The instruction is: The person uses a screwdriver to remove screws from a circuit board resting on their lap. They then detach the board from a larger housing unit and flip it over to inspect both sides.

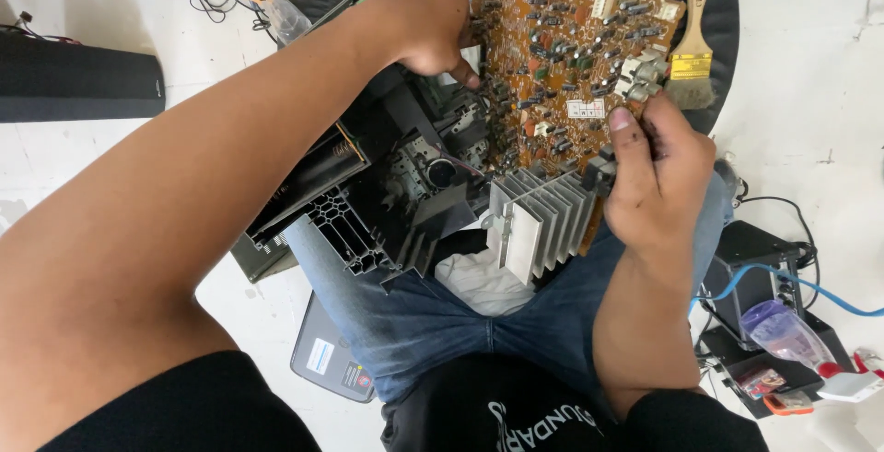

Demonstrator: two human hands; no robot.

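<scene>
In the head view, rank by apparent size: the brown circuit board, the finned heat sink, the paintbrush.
1. Brown circuit board, clearly largest.
2. Finned heat sink.
3. Paintbrush.
The heat sink sits nearer the camera, so its edge over the paintbrush is unsure.

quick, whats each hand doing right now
Left hand: closed, gripping the top left edge of the brown circuit board.
Right hand: closed on the board's right edge, beside the heat sink.

You hold a brown circuit board (566, 56) crowded with small parts, tilted over your lap, its grey finned heat sink (539, 222) at the near edge.
</scene>
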